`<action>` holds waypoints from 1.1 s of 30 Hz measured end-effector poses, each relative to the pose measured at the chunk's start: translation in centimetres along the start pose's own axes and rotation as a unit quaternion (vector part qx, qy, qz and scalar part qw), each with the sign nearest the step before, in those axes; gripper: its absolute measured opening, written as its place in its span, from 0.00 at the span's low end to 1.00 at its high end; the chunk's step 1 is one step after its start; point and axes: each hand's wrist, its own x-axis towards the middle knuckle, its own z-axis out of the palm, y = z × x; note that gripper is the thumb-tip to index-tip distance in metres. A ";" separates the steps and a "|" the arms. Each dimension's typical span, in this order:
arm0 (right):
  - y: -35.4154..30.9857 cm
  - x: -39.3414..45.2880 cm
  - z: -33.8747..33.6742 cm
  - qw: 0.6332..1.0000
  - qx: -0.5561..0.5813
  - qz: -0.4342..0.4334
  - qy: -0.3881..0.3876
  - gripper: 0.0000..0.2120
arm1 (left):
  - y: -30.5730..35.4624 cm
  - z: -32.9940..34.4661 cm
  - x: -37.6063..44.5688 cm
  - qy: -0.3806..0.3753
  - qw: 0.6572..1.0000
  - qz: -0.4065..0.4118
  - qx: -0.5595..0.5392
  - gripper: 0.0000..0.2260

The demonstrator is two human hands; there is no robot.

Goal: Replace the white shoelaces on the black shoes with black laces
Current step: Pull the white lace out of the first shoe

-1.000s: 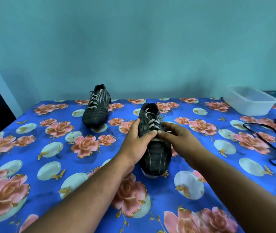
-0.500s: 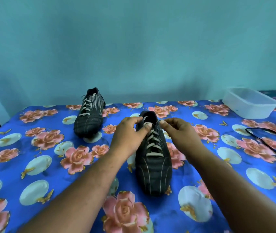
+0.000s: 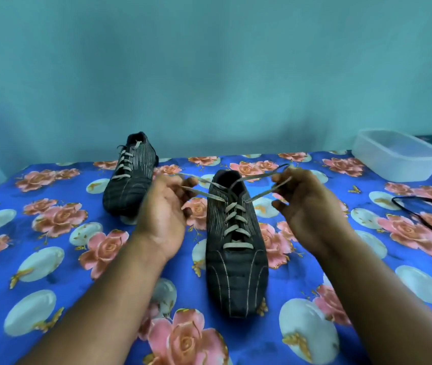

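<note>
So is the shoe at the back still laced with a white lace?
Yes, the far shoe still carries its white lace crossed up the front, untouched by either hand.

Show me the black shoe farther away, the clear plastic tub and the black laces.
Far black striped shoe (image 3: 130,185): head view, its side.
Clear plastic tub (image 3: 399,164): head view, front wall.
Black laces (image 3: 420,200): head view, a strand.
</note>
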 end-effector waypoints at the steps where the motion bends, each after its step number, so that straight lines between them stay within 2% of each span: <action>1: -0.6 0.1 -0.3 1.000 0.023 -0.004 -0.004 0.13 | 0.8 -0.5 0.1 0.002 1.000 0.022 -0.019 0.14; 3: -1.6 0.4 -1.1 0.999 0.047 -0.016 -0.004 0.13 | 2.0 -1.6 0.5 0.021 0.997 0.059 -0.049 0.13; 6: -2.5 0.4 -2.4 0.998 0.036 -0.025 0.036 0.15 | 3.5 -2.4 0.7 0.098 0.991 0.079 -0.040 0.16; 8: -2.9 0.6 -3.2 0.995 0.029 -0.025 0.089 0.14 | 3.9 -2.7 0.7 0.163 0.982 0.098 0.020 0.16; 11: -3.3 1.0 -4.4 0.987 0.012 -0.029 0.158 0.12 | 3.6 -4.3 1.3 0.241 0.947 0.148 0.151 0.16; 13: -3.4 1.3 -5.3 0.980 -0.019 -0.035 0.196 0.11 | 3.1 -5.4 1.8 0.264 0.907 0.181 0.273 0.12; 16: -2.8 1.9 -6.9 0.946 -0.206 -0.059 0.244 0.12 | 1.7 -6.7 2.4 0.283 0.788 0.207 0.506 0.08; 18: -2.2 2.2 -7.4 0.905 -0.353 -0.040 0.235 0.14 | 1.0 -6.8 2.5 0.256 0.751 0.226 0.566 0.12; 21: -0.9 2.2 -6.8 0.833 -0.516 0.028 0.198 0.23 | 0.3 -6.0 2.5 0.220 0.687 0.248 0.647 0.27; 22: -0.4 2.2 -6.5 0.800 -0.566 0.034 0.194 0.26 | 0.1 -5.4 2.3 0.201 0.677 0.265 0.657 0.30; 24: 0.3 1.6 -5.7 0.744 -0.641 0.006 0.190 0.31 | -0.5 -4.1 1.8 0.114 0.686 0.306 0.650 0.30; 25: 0.4 1.2 -5.2 0.729 -0.657 -0.024 0.191 0.30 | -1.0 -3.6 1.5 0.057 0.702 0.317 0.636 0.29; 27: 0.4 0.5 -3.9 0.733 -0.650 -0.094 0.180 0.20 | -2.0 -2.7 1.1 -0.035 0.737 0.303 0.603 0.28; 30: 0.6 -0.4 -1.9 0.793 -0.580 -0.177 0.062 0.09 | -3.2 -1.9 0.5 -0.096 0.739 0.287 0.602 0.28; 31: 0.8 -0.7 -1.3 0.793 -0.574 -0.204 0.014 0.07 | -3.5 -1.7 0.4 -0.104 0.736 0.286 0.604 0.28; 33: 1.7 -1.1 -0.4 0.766 -0.589 -0.254 -0.051 0.06 | -3.8 -1.7 0.4 -0.111 0.738 0.283 0.603 0.27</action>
